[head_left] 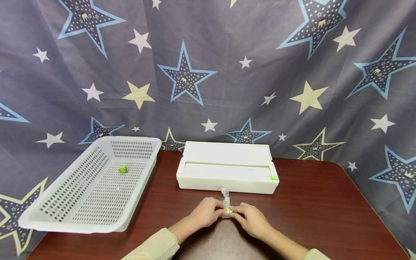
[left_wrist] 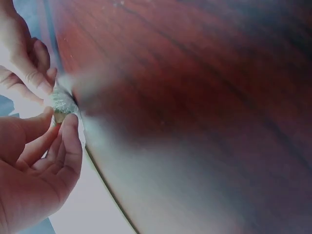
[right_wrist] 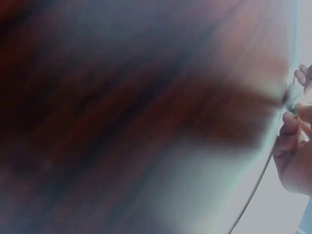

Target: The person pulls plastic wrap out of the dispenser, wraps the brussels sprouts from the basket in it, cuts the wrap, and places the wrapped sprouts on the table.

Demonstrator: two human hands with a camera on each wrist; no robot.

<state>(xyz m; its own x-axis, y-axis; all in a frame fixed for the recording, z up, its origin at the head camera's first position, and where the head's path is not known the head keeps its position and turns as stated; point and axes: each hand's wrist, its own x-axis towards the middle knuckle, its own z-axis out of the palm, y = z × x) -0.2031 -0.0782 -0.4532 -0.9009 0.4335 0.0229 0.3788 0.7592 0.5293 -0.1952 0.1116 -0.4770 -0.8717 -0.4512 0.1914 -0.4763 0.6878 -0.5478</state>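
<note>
Between the two hands is a small green piece (head_left: 229, 211) in clear plastic film (head_left: 225, 196), whose twisted tail points away toward the white box. My left hand (head_left: 207, 212) pinches the wrapped piece from the left with thumb and fingers. From the other side my right hand (head_left: 254, 219) pinches it too. In the left wrist view the crinkled wrap (left_wrist: 63, 101) shows between both sets of fingertips. The right wrist view catches the right hand (right_wrist: 295, 158) only at its edge. The green piece's exact kind cannot be made out under the film.
Just beyond the hands stands a long white cling film dispenser (head_left: 227, 184), lid raised, with a green slider (head_left: 274, 177) at its right end. On the left a white perforated basket (head_left: 130, 213) holds one small green piece (head_left: 122, 169). A star-patterned curtain (head_left: 227, 90) hangs behind the table (head_left: 325, 202).
</note>
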